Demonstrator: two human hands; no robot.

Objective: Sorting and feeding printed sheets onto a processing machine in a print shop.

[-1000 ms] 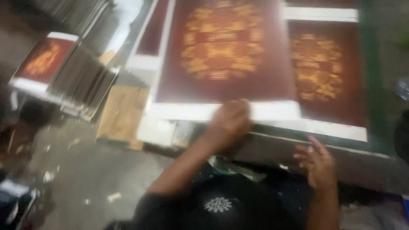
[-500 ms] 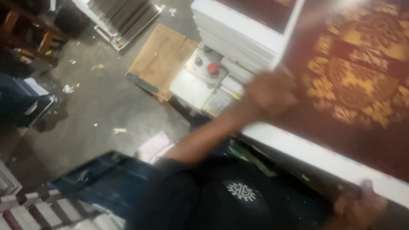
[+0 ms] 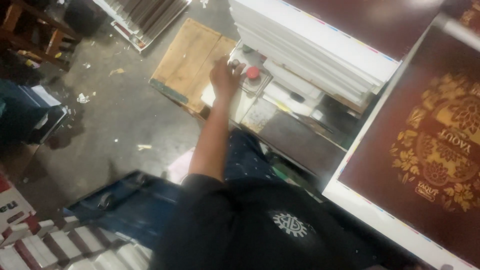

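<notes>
Left hand [image 3: 226, 76] fingers spread on control box [image 3: 250, 92] beside red button [image 3: 253, 73]; right hand out of frame.

One hand [image 3: 225, 76] in view, resting at a control box [image 3: 250, 92] carrying one red button [image 3: 252, 73]. One tall stack of white sheets [image 3: 310, 47]. One maroon printed sheet with gold ornament [image 3: 425, 150] lies uppermost. One wooden pallet [image 3: 190, 62] on the floor. Paper scraps: three countable.
</notes>
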